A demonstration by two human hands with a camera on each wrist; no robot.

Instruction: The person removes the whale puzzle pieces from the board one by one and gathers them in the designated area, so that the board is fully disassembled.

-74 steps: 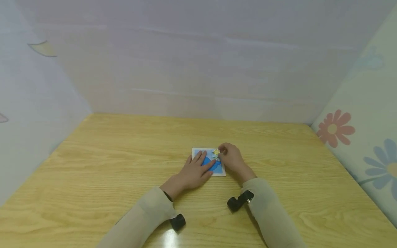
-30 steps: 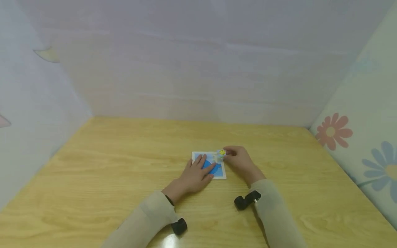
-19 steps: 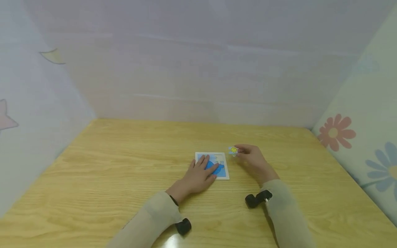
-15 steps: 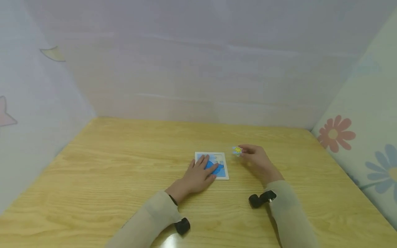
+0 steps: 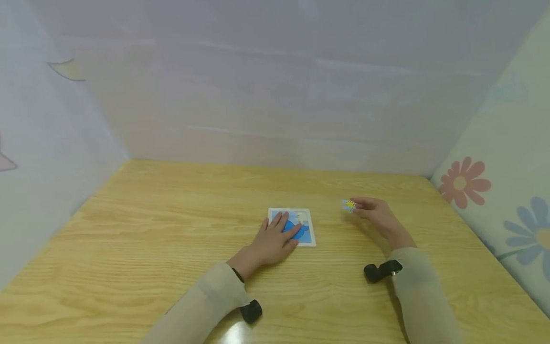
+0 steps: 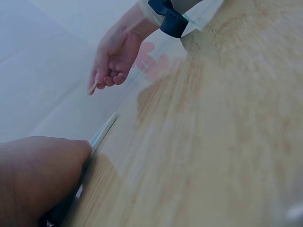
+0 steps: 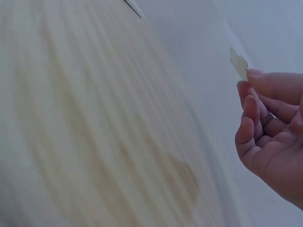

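No text, label, brand, number or sign can be read anywhere in these views.

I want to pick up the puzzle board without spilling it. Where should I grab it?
Grab the puzzle board by its bare right edge, coming in from the right. It lies flat on the table, thin, and the left hand presses its left part. Slip fingertips under and keep it level.

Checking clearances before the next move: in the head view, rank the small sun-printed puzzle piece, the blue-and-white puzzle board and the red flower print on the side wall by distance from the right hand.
1. Small sun-printed puzzle piece: pinched at the right hand's fingertips.
2. Blue-and-white puzzle board: to its left, under the left hand.
3. Red flower print: on the right wall.
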